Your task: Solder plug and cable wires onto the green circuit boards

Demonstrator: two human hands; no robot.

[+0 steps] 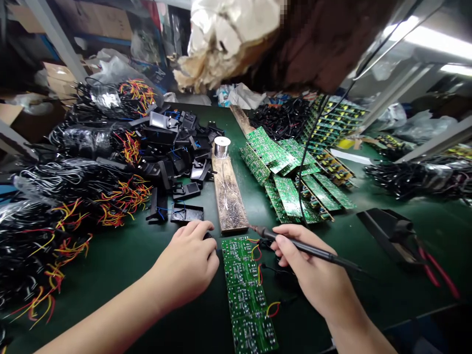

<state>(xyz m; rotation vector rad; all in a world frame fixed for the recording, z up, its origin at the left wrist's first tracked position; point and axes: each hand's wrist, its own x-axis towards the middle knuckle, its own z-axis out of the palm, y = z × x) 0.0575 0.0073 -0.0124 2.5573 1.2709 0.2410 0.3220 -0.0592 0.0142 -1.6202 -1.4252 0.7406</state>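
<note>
My right hand (pixel 313 270) grips a soldering iron (pixel 306 248) like a pen. Its tip points left, close to the near end of a scorched wooden board (pixel 230 196). My left hand (pixel 188 260) is closed, fingers curled down, with a small dark piece partly showing between thumb and forefinger; what it is stays hidden. Between my hands lies a green circuit board panel (pixel 249 300), with red and yellow wires (pixel 260 273) looped at its right edge. An open black plastic housing (pixel 187 212) sits just beyond my left fingers. On the wooden board stands a solder spool (pixel 221 147).
Black adapter housings (pixel 180 147) are heaped at the back left, beside bundled black cables (pixel 81 184) with coloured ends. Stacked green circuit boards (pixel 291 182) lie right of the wooden board. Red-handled pliers (pixel 435 268) rest at the right. A dark cord (pixel 303 172) hangs down.
</note>
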